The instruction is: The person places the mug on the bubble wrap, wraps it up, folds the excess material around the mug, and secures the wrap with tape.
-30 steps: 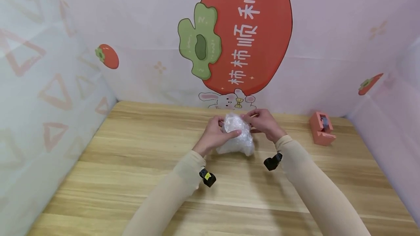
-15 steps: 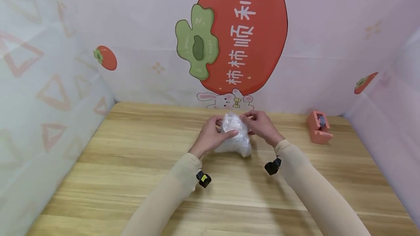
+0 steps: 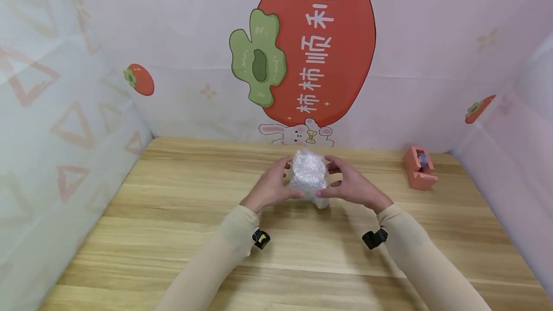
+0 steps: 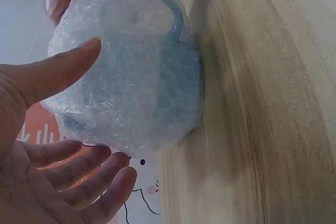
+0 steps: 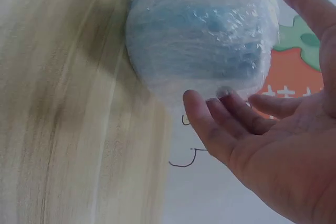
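Observation:
A bundle in clear bubble wrap [image 3: 309, 172] stands on the wooden table, close to its back edge. Blue and white parts show through the wrap [image 4: 142, 72] in the left wrist view, but what lies inside is blurred. My left hand [image 3: 273, 186] holds it from the left, thumb across the near face and fingers curled along the side. From the right my right hand [image 3: 352, 184] cups it, with fingertips [image 5: 193, 98] at the wrap's edge and the thumb in front. The two thumbs nearly meet before the bundle.
At the back right of the table [image 3: 181, 234] stands a pink tape dispenser [image 3: 420, 169] with a roll in it. A printed cloth wall [image 3: 194, 52] with a large persimmon rises behind the table, and cloth walls flank both sides.
My right hand has left the bundle's upper right edge and moved down and round its right side, thumb now in front. My left thumb has slid lower. The bundle has turned slightly.

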### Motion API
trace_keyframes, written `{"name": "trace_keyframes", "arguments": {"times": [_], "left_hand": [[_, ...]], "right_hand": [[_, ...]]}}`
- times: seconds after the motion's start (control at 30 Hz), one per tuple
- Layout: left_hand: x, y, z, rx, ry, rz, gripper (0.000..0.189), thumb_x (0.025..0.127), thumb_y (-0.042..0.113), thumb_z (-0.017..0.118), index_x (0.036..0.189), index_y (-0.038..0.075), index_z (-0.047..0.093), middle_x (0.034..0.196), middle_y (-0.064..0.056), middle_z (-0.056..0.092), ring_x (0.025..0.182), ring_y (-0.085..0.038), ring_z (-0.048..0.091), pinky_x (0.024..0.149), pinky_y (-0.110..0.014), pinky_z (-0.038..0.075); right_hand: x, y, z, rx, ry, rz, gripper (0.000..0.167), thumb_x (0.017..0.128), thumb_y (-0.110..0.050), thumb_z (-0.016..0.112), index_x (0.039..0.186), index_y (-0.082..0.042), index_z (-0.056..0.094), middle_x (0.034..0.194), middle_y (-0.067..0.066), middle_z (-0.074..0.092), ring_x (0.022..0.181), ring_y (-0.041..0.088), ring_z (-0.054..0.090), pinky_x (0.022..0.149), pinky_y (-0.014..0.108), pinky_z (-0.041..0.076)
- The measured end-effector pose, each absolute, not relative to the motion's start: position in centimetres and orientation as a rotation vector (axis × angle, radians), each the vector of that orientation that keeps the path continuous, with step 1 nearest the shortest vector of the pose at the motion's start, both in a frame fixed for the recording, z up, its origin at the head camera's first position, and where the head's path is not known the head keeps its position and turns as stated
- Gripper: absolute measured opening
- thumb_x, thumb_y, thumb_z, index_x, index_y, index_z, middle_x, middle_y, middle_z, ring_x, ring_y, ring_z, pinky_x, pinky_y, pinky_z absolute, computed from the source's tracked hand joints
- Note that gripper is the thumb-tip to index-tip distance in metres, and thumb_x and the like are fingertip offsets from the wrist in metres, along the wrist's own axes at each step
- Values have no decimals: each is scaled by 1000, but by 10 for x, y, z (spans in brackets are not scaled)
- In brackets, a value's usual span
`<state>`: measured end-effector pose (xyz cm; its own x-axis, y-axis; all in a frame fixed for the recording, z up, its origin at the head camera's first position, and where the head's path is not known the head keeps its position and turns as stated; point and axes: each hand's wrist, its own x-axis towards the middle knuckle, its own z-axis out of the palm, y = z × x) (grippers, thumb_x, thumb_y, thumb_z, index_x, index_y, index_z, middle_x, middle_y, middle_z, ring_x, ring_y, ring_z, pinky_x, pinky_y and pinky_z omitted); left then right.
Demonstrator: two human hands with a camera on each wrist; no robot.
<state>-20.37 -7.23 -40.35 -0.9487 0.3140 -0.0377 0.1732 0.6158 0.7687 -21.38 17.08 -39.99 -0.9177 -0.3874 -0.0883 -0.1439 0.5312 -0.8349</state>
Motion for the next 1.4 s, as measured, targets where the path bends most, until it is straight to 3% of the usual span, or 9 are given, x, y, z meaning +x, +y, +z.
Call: {"name": "trace_keyframes", "arguments": {"times": [0.1,0.23,0.63,1.07,1.4], "left_hand": [[-205,-73,-405,410,2695,1238,92,78,29,91,152,11,39,142,-11,52,123,-31,56,98,-47,51],[-207,-72,-406,397,2732,1231,91,77,29,91,150,9,41,140,-12,54,121,-31,57,97,-47,51],[-233,-69,-410,328,2795,1222,88,78,29,91,150,11,42,140,-9,56,123,-29,57,100,-47,50],[-261,-64,-415,297,2823,1224,89,80,32,88,153,14,41,145,-7,54,125,-26,56,104,-47,47],[-258,-72,-414,408,2820,1247,92,80,29,89,155,10,39,153,-9,46,141,-27,42,115,-47,35]], "right_hand": [[-214,167,-399,-495,2484,-1332,108,76,-27,92,157,0,25,145,19,45,130,36,47,99,49,52],[-221,163,-399,-497,2484,-1303,103,77,-23,91,157,-3,28,144,17,47,131,34,47,101,49,51],[-254,161,-396,-431,2439,-1274,104,80,-22,88,161,-10,23,147,19,45,133,35,46,100,48,52],[-271,158,-405,-406,2519,-1345,84,86,-19,81,155,-7,36,152,18,43,140,39,40,106,55,45],[-262,166,-405,-456,2556,-1350,84,89,-22,80,158,-8,33,158,16,37,143,42,36,105,55,45]]}}
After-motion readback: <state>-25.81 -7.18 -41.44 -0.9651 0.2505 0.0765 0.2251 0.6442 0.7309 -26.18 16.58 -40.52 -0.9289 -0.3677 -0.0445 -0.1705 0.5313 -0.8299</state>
